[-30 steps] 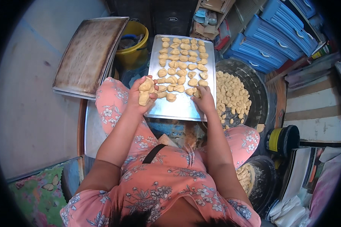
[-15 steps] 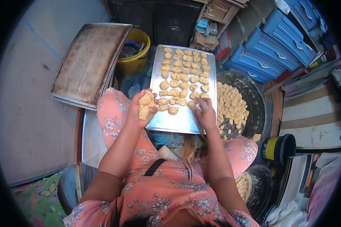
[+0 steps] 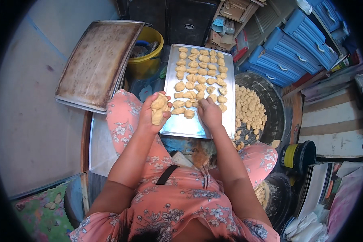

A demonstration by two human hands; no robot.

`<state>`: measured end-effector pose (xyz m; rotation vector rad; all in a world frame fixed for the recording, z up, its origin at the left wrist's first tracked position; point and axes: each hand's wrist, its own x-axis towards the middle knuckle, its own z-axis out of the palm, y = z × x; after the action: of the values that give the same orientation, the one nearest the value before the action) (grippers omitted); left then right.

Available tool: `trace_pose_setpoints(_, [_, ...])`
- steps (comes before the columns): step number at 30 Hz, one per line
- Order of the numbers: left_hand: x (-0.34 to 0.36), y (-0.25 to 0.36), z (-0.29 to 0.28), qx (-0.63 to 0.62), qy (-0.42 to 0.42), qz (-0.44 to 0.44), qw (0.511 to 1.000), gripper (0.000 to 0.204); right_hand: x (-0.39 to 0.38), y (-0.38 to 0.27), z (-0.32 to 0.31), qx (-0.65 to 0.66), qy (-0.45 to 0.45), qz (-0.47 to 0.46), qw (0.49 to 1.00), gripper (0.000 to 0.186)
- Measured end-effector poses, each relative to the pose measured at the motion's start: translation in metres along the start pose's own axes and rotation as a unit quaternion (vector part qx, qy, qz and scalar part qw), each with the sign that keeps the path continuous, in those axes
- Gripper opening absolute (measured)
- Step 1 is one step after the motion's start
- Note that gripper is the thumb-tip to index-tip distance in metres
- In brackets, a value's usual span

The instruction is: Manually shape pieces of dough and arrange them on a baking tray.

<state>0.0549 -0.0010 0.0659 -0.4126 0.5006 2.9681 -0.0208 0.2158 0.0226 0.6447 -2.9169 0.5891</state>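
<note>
Left hand (image 3: 147,116): closed round a soft dough lump (image 3: 159,108), thumb and fingertips wrapping it, beside the tray's left edge.
Right hand (image 3: 211,114): palm down over the tray, fingers bent to the lower rows; whether a piece is pinched beneath them is hidden.
Change: right hand shifted from the tray's right edge toward its middle, left hand's grip on the lump unaltered.
Meaning: the end piece (image 3: 223,107) at lower right now lies uncovered; handling appears to have passed to mid-row.
Tray (image 3: 185,126): silver, between the knees, bearing uneven rows of pale dough pieces (image 3: 190,85).
Tub (image 3: 276,104): black, right of the tray, holding many smaller pieces (image 3: 249,105), loosely heaped.
Basin (image 3: 281,194): dark, by the right knee, more dough inside, partly hidden.
Bucket (image 3: 144,68): yellow, beyond the left knee.
Stacked trays (image 3: 97,60): browned, leaning at left.
Drawers (image 3: 288,52): blue, far right.
</note>
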Motion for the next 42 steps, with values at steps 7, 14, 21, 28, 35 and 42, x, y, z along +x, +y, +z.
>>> trace_pose_setpoints(7, [-0.004, 0.001, 0.000, 0.009, -0.010, 0.011, 1.000, 0.024, -0.003, -0.014, -0.015, 0.074, 0.076, -0.004, 0.994, 0.021])
trace_pose_setpoints(14, [-0.004, 0.002, 0.000, 0.017, -0.007, 0.015, 1.000, 0.024, -0.024, -0.034, -0.011, 0.093, -0.070, -0.098, 0.988, 0.018])
trace_pose_setpoints(21, [-0.003, -0.001, -0.003, 0.002, -0.015, 0.004, 1.000, 0.025, -0.022, -0.015, -0.001, 0.486, -0.076, 0.194, 0.849, 0.023])
trace_pose_setpoints(28, [-0.002, -0.015, -0.008, 0.049, 0.008, -0.039, 0.998, 0.025, -0.027, -0.032, -0.020, 0.588, -0.056, 0.221, 0.776, 0.014])
trace_pose_setpoints(35, [0.002, -0.016, -0.005, 0.060, 0.019, -0.043, 0.997, 0.026, -0.026, -0.020, 0.011, 0.040, 0.011, -0.040, 0.998, 0.012])
trace_pose_setpoints(42, [0.002, -0.015, -0.007, 0.069, 0.003, -0.039, 0.997, 0.026, -0.021, -0.046, 0.023, 0.043, 0.019, -0.086, 0.995, 0.024])
